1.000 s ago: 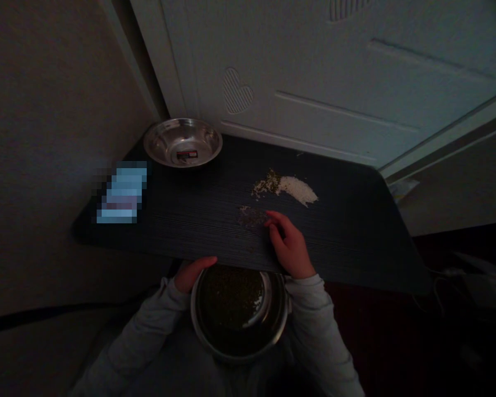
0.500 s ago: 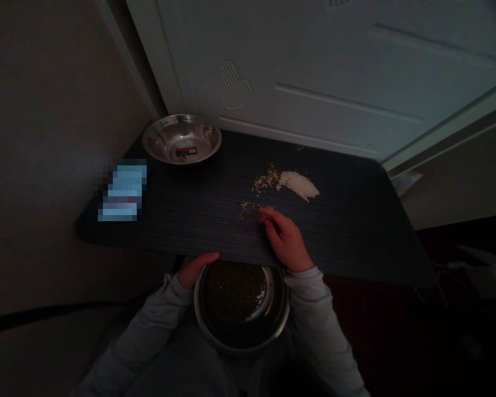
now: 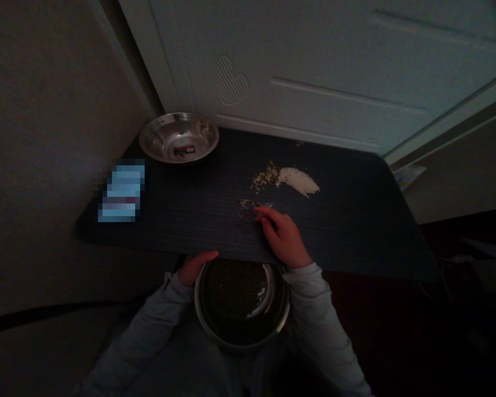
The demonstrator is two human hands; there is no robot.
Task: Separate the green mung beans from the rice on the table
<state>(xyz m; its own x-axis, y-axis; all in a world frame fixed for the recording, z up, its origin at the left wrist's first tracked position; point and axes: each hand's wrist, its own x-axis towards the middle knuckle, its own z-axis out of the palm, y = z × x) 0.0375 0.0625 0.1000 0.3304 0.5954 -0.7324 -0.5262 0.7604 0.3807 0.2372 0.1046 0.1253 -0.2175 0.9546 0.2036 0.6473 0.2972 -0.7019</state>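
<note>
My right hand [image 3: 286,238] rests low over the dark tabletop, with its index finger reaching forward and its thumb bent below. Its fingertips touch a small scatter of mixed grains [image 3: 248,204]; nothing shows gripped in them. Farther back lies a pile of mixed green and pale grains [image 3: 267,175], meeting a heap of white rice [image 3: 300,181]. Below the table's near edge, a metal bowl [image 3: 235,295] holding many dark green grains sits at my lap. My left hand [image 3: 194,269] is closed on this bowl's left rim, thumb along the table edge, other fingers hidden.
An empty shiny metal basin [image 3: 179,138] with a label inside stands at the table's back left. A blurred-out bright phone-like rectangle [image 3: 123,192] is at the left end. The dark table [image 3: 355,220] meets a white panel with a heart relief [image 3: 231,80] behind.
My right hand has shifted slightly left, its fingertips moving over the small scatter of grains. My left hand and the bowl keep their place; the view has tilted a little.
</note>
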